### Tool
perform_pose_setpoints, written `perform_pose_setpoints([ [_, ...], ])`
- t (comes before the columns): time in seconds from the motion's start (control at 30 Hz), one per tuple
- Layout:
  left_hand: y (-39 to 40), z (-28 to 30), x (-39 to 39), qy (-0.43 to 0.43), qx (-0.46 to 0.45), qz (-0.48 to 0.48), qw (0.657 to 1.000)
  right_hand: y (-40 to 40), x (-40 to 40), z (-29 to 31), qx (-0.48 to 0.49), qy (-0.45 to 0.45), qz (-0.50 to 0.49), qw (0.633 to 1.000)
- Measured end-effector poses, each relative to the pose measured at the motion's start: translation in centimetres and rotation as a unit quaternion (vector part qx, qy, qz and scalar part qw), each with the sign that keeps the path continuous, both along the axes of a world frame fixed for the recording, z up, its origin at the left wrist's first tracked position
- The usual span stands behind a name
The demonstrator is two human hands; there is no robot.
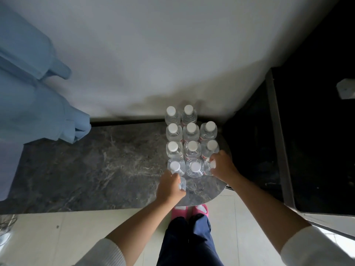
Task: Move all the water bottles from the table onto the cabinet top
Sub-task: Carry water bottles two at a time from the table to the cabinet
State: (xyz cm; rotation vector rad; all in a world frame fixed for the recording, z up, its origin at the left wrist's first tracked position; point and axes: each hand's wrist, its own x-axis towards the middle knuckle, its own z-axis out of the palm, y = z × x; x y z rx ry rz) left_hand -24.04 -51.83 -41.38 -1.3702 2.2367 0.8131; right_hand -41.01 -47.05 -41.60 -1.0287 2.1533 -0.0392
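Observation:
Several clear water bottles with white caps stand in rows at the right end of a dark marble surface (86,169). My left hand (170,189) grips a bottle (182,184) just in front of the nearest row, its cap hidden under my fingers. My right hand (223,166) grips the rightmost bottle of the near row (209,168). Between my hands stand two upright bottles, one on the left (175,167) and one in the middle (195,167).
A white wall rises behind the bottles. Light blue garments (38,112) hang at the left over the surface. A dark opening with a grey frame (278,141) lies to the right. Pale floor tiles and my pink slippers (189,209) show below the rounded edge.

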Motion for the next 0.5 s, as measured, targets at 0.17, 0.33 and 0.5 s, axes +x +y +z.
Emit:
perform_pose_setpoints([
  [0.17, -0.1, -0.5, 0.5, 0.005, -0.001, 0.021, 1.000, 0.2, 0.2, -0.2, -0.009, 0.013, 0.008, 1.000],
  [0.33, -0.2, -1.0, 0.3, 0.006, -0.001, 0.044, 0.999, 0.6, 0.2, -0.4, -0.023, 0.008, 0.001, 1.000],
  [0.5, -0.5, -0.8, 0.1, -0.016, 0.005, 0.023, 1.000, 0.9, 0.5, 0.4, -0.016, 0.022, 0.021, 0.999],
])
